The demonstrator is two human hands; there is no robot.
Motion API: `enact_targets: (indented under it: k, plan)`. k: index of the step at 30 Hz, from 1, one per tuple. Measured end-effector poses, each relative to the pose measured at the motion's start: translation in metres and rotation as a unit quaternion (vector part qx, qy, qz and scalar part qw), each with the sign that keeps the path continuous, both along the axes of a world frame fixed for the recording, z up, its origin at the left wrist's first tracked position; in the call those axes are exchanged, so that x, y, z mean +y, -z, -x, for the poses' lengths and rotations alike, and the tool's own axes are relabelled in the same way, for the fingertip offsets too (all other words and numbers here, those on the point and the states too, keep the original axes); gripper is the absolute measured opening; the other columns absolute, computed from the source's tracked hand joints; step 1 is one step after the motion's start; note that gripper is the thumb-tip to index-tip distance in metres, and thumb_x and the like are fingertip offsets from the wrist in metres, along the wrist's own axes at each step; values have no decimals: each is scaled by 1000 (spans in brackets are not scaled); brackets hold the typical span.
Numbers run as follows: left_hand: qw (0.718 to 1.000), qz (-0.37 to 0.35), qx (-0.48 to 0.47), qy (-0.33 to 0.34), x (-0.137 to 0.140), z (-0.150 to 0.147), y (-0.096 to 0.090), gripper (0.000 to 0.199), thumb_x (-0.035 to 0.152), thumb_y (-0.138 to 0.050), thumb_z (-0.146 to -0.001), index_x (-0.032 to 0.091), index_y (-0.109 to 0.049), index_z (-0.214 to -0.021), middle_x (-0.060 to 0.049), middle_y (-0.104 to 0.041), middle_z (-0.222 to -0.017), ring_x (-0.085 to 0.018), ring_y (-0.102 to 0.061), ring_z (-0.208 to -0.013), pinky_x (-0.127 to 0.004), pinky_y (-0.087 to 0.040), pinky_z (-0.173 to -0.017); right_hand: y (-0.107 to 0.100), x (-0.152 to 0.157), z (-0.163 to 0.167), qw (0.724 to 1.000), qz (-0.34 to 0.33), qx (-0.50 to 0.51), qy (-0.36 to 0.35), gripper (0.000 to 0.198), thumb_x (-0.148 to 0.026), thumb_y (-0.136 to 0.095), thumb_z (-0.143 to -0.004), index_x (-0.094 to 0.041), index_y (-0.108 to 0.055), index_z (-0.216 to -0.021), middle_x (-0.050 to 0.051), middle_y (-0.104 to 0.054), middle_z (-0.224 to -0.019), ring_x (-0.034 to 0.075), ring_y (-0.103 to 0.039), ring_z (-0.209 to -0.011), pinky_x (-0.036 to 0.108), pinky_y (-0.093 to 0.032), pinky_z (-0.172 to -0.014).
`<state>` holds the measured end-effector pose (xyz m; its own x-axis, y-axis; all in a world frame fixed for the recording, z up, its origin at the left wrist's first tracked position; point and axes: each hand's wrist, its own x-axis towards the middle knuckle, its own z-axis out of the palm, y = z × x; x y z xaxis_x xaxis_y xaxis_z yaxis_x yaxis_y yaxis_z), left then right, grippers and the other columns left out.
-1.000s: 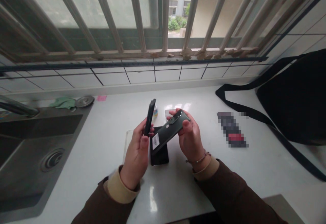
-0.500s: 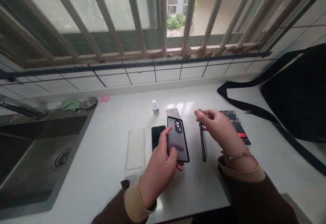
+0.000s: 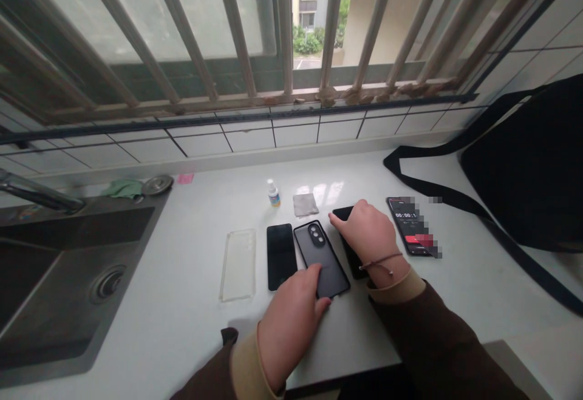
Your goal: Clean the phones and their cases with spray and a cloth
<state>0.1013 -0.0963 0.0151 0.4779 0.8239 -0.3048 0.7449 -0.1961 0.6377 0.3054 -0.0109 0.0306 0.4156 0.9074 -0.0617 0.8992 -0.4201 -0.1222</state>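
Observation:
My left hand [image 3: 294, 309] grips the lower end of a black-framed phone case [image 3: 324, 266], with the thumb on its back. The case lies on the counter, its camera cutout toward the window. To its right, my right hand [image 3: 371, 236] reaches over a dark phone [image 3: 350, 251] and grips it near its top end. That phone lies about flat, partly hidden by the hand. A second black-screened phone [image 3: 281, 254] rests left of the case, and a clear phone case [image 3: 238, 265] lies farther left.
Behind stand a small spray bottle [image 3: 274, 195] and a folded grey cloth [image 3: 305, 205]. A phone showing a timer [image 3: 409, 225] lies at right, near a black bag [image 3: 523, 163] with its strap on the counter. A sink [image 3: 93, 351] borders the left.
My left hand has lowered the black-framed case onto the counter. My right hand has turned its phone from on edge to about flat beside the case.

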Motion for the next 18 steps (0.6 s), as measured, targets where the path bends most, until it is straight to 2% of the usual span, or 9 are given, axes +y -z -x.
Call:
enact_targets:
  k: [7, 10, 14, 18]
  plan:
    - [996, -20, 64, 63, 5, -2, -15, 57, 20, -66, -101, 13, -59, -157, -23, -73, -139, -40, -74, -123, -56, -58, -108, 12, 1, -2, 1000, -6, -19, -22, 63, -61, -71, -99, -4, -67, -124, 27, -71, -122, 36, -77, -105, 40, -58, -87]
    - [993, -27, 80, 85, 8, 2, -17, 57, 18, -61, -102, 15, -57, -159, -22, -73, -136, -38, -75, -120, -54, -59, -106, 16, 1, -3, 999, -4, -33, -44, 65, -61, -70, -100, -1, -69, -124, 30, -69, -123, 38, -73, -109, 43, -56, -92]
    - [992, -33, 79, 93, 11, 9, -13, 56, 13, -54, -102, 15, -57, -159, -22, -74, -133, -36, -76, -117, -52, -60, -103, 20, 2, -3, 998, 5, -39, -51, 62, -61, -67, -101, -1, -73, -119, 31, -71, -120, 42, -66, -120, 49, -52, -102]
    - [994, -60, 47, 83, 7, 12, -5, 57, 11, -52, -101, 17, -58, -157, -20, -77, -126, -33, -78, -109, -48, -62, -97, 22, 0, -1, 999, 4, -37, -22, 67, -63, -66, -102, 0, -71, -125, 31, -69, -123, 42, -66, -118, 48, -56, -95]
